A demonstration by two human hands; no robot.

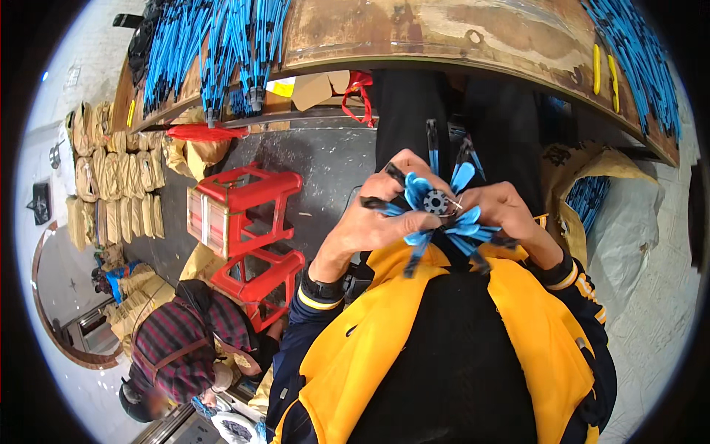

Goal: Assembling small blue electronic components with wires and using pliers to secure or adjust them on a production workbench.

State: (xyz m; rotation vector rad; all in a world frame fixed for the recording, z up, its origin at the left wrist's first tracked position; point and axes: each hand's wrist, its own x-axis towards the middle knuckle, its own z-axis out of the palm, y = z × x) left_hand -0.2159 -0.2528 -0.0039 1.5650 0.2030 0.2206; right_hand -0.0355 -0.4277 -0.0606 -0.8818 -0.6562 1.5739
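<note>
In front of my chest I hold what looks like an umbrella frame part: a round black notched hub [436, 201] with blue ribs [463, 176] spreading out around it, their ends black. My left hand [377, 218] is closed around the hub's left side, with ribs between thumb and fingers. A thin pale wire [456, 207] curves along the hub's right edge. At that edge the fingers of my right hand [503, 211] are pinched together on the wire; their tips are partly hidden by ribs.
A wooden table [436, 33] runs ahead, with blue rib bundles [240, 44] at left, more ribs [640, 70] and yellow strips [597, 70] at right. Red stools [255, 203] stand left. A co-worker [177, 344] bends lower left. An open sack [573, 181] of ribs is right.
</note>
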